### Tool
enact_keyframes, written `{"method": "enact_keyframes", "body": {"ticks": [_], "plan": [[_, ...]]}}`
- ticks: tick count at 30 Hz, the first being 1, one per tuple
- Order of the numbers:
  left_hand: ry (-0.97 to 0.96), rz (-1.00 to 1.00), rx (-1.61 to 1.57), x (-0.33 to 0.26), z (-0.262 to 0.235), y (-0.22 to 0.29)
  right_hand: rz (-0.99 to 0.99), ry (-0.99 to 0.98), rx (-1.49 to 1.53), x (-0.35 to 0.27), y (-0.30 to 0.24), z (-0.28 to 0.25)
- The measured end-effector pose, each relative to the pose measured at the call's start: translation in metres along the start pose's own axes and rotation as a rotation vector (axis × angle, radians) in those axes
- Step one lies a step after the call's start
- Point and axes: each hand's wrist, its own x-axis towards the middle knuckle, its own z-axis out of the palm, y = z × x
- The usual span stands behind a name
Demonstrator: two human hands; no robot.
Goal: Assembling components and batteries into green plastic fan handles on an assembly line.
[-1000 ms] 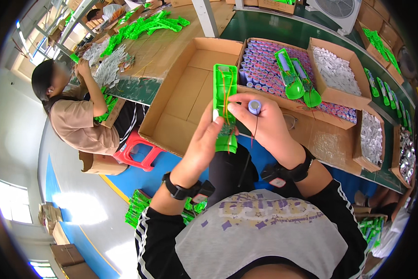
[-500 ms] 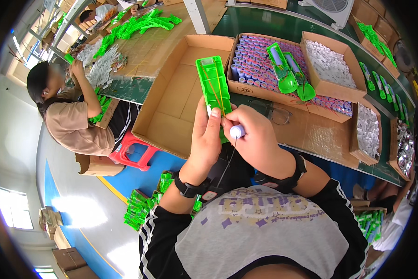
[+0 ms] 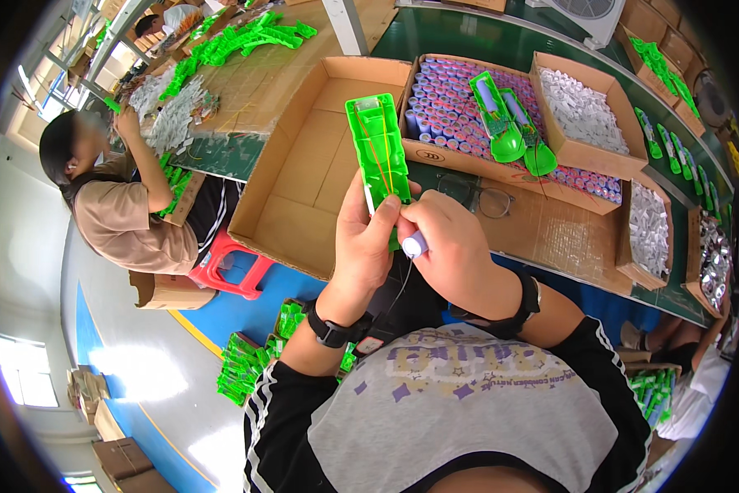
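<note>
My left hand point(image 3: 363, 246) is closed around the lower part of a long green plastic housing point(image 3: 375, 140), its thumb pressed on the inner side. Red and yellow wires point(image 3: 384, 156) run lengthwise inside the housing's open face. My right hand point(image 3: 455, 251) meets the left thumb at the housing's lower end, its fingers pinched together. A pale purple battery cell point(image 3: 415, 244) is held in the right hand, its white end outward. From that end a thin dark wire point(image 3: 402, 287) hangs down. Whatever the right fingertips pinch at the wires is hidden.
An open cardboard box point(image 3: 291, 189) stands left of the hands. Beyond them, a box of battery cells point(image 3: 447, 103) carries two green housings point(image 3: 505, 131). Small white parts fill another box point(image 3: 583, 107). Glasses point(image 3: 494, 202) lie nearby. A co-worker point(image 3: 127, 197) sits at left.
My right hand and the battery cell have shifted slightly left and down. My left thumb has moved right toward the right fingertips. The housing stays nearly in place.
</note>
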Motion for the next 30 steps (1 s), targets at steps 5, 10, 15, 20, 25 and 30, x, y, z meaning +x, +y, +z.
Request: {"method": "enact_keyframes", "body": {"ticks": [5,10,15,20,25,30], "plan": [[0.048,0.008,-0.064,0.001,0.000,-0.002,0.278,-0.112,0.445,0.002,-0.001,-0.021],[0.020,0.021,0.026,0.000,0.004,-0.005,0.481,-0.193,0.795,0.010,0.001,-0.041],[0.004,0.001,0.073,-0.002,0.010,-0.012,0.677,-0.028,1.076,0.013,0.010,-0.037],[0.022,0.074,0.196,-0.005,0.017,-0.019,0.689,0.029,0.964,0.014,0.012,-0.031],[-0.012,0.146,0.406,-0.010,0.014,-0.028,0.680,-0.002,0.741,0.015,0.009,-0.032],[-0.017,0.137,0.424,-0.012,0.015,-0.025,0.573,-0.008,0.464,0.013,0.017,-0.029]]}}
